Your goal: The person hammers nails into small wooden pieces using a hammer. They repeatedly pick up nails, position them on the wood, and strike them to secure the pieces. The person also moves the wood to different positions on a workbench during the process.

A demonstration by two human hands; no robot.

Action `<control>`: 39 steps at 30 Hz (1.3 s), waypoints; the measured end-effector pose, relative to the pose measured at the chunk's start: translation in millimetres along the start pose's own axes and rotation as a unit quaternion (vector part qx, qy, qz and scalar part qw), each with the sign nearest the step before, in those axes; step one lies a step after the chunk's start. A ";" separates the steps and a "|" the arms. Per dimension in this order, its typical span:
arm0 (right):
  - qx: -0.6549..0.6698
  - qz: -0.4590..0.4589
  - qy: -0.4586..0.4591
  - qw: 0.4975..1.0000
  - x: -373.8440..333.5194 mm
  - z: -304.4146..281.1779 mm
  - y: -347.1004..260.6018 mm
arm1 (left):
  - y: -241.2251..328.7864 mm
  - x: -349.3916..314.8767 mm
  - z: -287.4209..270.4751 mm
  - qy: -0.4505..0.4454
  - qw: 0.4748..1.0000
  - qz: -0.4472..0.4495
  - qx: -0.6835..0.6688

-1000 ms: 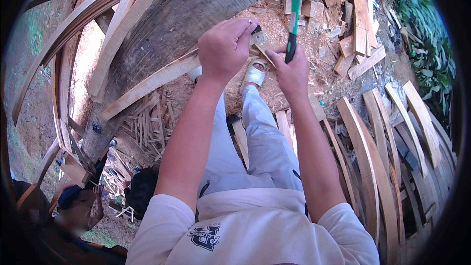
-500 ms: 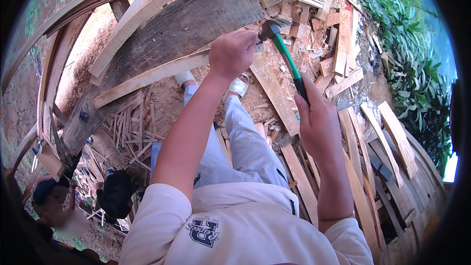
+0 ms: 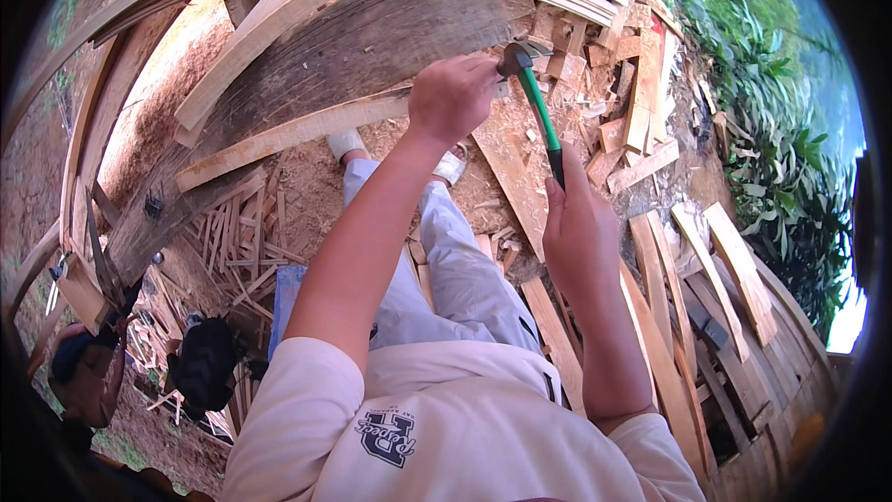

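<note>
My right hand [image 3: 583, 223] is wrapped round the dark grip of a claw hammer [image 3: 536, 98] with a green handle. The hammer's dark head is right beside the fingers of my left hand [image 3: 452, 98]; I cannot tell whether they touch. My left hand is closed, its knuckles turned up, and whatever it grips is hidden. It is over the right end of a pale wooden strip [image 3: 297, 138], which lies along the near edge of a wide, dark, weathered plank [image 3: 372, 37].
Pale battens [image 3: 246, 42] cross the plank. Offcuts [image 3: 641, 102] and shavings cover the ground ahead; boards [image 3: 734, 270] lie at the right beside green plants [image 3: 780, 149]. Thin sticks [image 3: 237, 237] are heaped left of my legs. Another person [image 3: 88, 367] is at the lower left.
My right hand has shifted a little left, and the hammer handle stands slightly steeper. My left hand is slightly farther right, still closed beside the hammer head. The whole view has shifted slightly.
</note>
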State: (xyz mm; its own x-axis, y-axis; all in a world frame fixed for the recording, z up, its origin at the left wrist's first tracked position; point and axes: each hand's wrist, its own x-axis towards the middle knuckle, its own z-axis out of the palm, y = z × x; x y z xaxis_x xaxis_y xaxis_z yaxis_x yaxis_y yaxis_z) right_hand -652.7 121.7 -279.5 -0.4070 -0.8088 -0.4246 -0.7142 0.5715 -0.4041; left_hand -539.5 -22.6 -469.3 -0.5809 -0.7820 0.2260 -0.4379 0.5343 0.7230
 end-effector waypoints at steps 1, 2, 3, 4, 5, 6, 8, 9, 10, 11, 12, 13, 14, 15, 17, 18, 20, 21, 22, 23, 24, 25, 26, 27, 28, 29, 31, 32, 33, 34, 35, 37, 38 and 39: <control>-0.017 0.029 -0.038 0.999 1.7 -1.5 -1.6 | 0.4 0.2 -1.4 -0.017 1.000 -0.010 0.012; -0.005 0.008 0.007 1.000 -1.0 -0.5 -1.4 | 0.3 0.6 -0.8 -0.002 1.000 0.001 0.009; 0.007 -0.012 0.053 0.999 -6.0 1.1 -0.4 | 0.1 2.1 0.5 0.012 1.000 0.012 0.006; 0.020 -0.032 0.098 0.994 -8.6 2.7 0.3 | -0.7 3.6 1.6 0.027 0.999 0.023 0.003; 0.019 -0.024 0.084 0.996 -8.5 3.2 -1.0 | -2.6 4.9 2.7 0.031 0.999 0.027 0.005; 0.019 -0.016 0.069 0.997 -6.9 4.1 -2.5 | -5.1 6.3 3.6 0.036 0.999 0.030 0.007; -0.037 0.010 -0.010 0.999 2.3 6.9 1.2 | -9.1 7.3 4.7 0.032 0.999 0.024 0.009; -0.022 0.011 -0.013 1.000 1.0 7.3 3.5 | -11.5 8.0 4.9 0.024 1.000 0.015 0.010; -0.008 0.012 -0.016 1.000 -3.4 7.3 5.1 | -13.6 9.0 5.7 0.016 1.000 0.006 0.011; 0.008 0.012 -0.024 1.000 -9.9 9.7 8.1 | -11.5 9.4 4.7 0.025 1.000 0.011 0.012; 0.023 -0.029 0.048 0.998 -16.8 16.0 11.1 | -8.9 10.4 4.7 0.034 0.999 0.015 0.012; 0.034 -0.030 0.055 0.997 -19.2 15.0 10.4 | -6.8 10.8 3.9 0.044 0.999 0.020 0.013; 0.043 -0.030 0.066 0.996 -19.5 9.6 4.1 | -8.3 10.4 4.4 0.040 0.999 0.020 0.009; 0.053 -0.030 0.077 0.995 -19.5 7.2 -0.1 | -10.4 9.9 4.3 0.037 0.999 0.019 0.004; 0.067 -0.052 0.101 0.991 -13.5 10.9 -2.7 | -10.7 10.4 4.5 0.033 0.999 0.013 -0.002; 0.074 -0.063 0.114 0.989 -8.5 12.1 -3.0 | -9.1 10.4 4.0 0.033 0.999 0.008 -0.004; 0.020 0.012 0.024 0.999 6.1 14.6 -2.1 | -6.1 9.5 2.8 0.031 1.000 0.004 -0.002; -0.008 0.049 -0.021 0.999 10.6 15.2 -2.3 | -4.3 8.8 2.6 0.029 1.000 0.004 0.003; -0.009 0.050 -0.020 0.998 10.4 9.5 -5.5 | -3.6 9.4 2.6 0.027 1.000 0.004 0.007; 0.008 0.026 0.017 0.999 7.1 9.0 -4.7 | -4.2 8.6 3.4 0.029 0.999 0.012 0.005; 0.025 0.002 0.053 0.998 3.2 8.7 -3.6 | -5.6 8.9 4.3 0.032 0.999 0.020 0.002; 0.042 -0.022 0.090 0.995 0.1 8.4 -3.4 | -7.4 9.1 4.9 0.035 0.999 0.029 -0.001; 0.053 -0.022 0.092 0.994 -1.1 3.3 -9.9 | -7.9 11.1 5.2 0.040 0.999 0.027 0.005; 0.023 -0.006 0.051 0.998 1.9 4.2 -10.3 | -9.0 13.0 5.0 0.046 0.999 0.026 0.010; -0.007 0.010 0.010 1.000 7.8 5.9 -9.8 | -9.1 13.8 4.9 0.053 0.998 0.024 0.016; -0.036 0.026 -0.028 0.999 12.9 7.2 -9.9 | -8.1 14.9 3.7 0.041 0.999 0.019 0.023; -0.028 0.003 0.018 0.999 14.0 5.5 -7.2 | -5.1 15.4 1.1 0.019 0.999 0.007 0.038; -0.013 -0.008 0.045 0.999 9.0 2.7 -8.8 | -6.1 14.7 1.9 0.029 0.999 0.014 0.032; 0.003 -0.018 0.072 0.997 5.7 -0.8 -11.2 | -7.3 15.8 3.9 0.039 0.999 0.021 0.026; 0.035 -0.015 0.088 0.995 5.1 -4.7 -17.9 | -8.3 14.9 4.8 0.050 0.998 0.027 0.020; 0.026 -0.012 0.071 0.997 6.7 -3.9 -18.3 | -7.6 15.9 4.4 0.047 0.998 0.023 0.018; 0.009 -0.004 0.037 0.999 13.8 1.5 -15.0 | -5.6 16.0 3.0 0.041 0.999 0.014 0.014; -0.046 0.019 -0.024 0.998 19.3 4.8 -9.6 | -5.3 14.9 2.1 0.024 1.000 0.007 0.018; -0.022 0.009 0.006 1.000 18.8 2.5 -9.5 | -3.8 12.2 0.9 0.008 1.000 0.000 0.023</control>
State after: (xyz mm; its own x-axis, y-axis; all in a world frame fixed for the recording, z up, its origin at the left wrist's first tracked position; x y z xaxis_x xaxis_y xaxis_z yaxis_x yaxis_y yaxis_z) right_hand -652.2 101.4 -285.7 -0.4268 -0.7999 -0.4220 -0.7308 0.5799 -0.3601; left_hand -545.5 -33.9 -469.9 -0.5702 -0.7869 0.2358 -0.4689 0.5475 0.6931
